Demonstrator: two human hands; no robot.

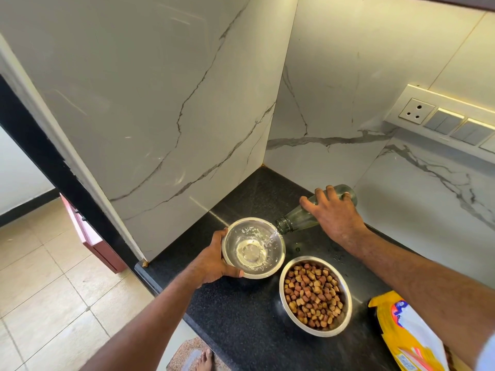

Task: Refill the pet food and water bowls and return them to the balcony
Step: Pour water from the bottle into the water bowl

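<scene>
Just below the middle of the frame, a steel water bowl (254, 248) sits on the black speckled counter (241, 317), with water splashing inside it. The left hand (214, 259) grips the bowl's left rim, thumb curled over the upper edge and fingers wrapped under the lower side. A thin stream falls into the bowl's upper right side from the mouth of a clear glass bottle (300, 216), tipped nearly flat with its neck pointing left and down. The right hand (332, 210) holds the bottle from above, its fingers curled round the body. Just beside the water bowl, to its lower right, a second steel food bowl (315, 295) stands full of brown kibble. At the lower right edge lies a yellow and white feed bag (407, 333). White veined marble walls (166, 103) rise behind the counter, with a switch panel (444, 117) at the right, and beige floor tiles (40, 290) fill the lower left.
</scene>
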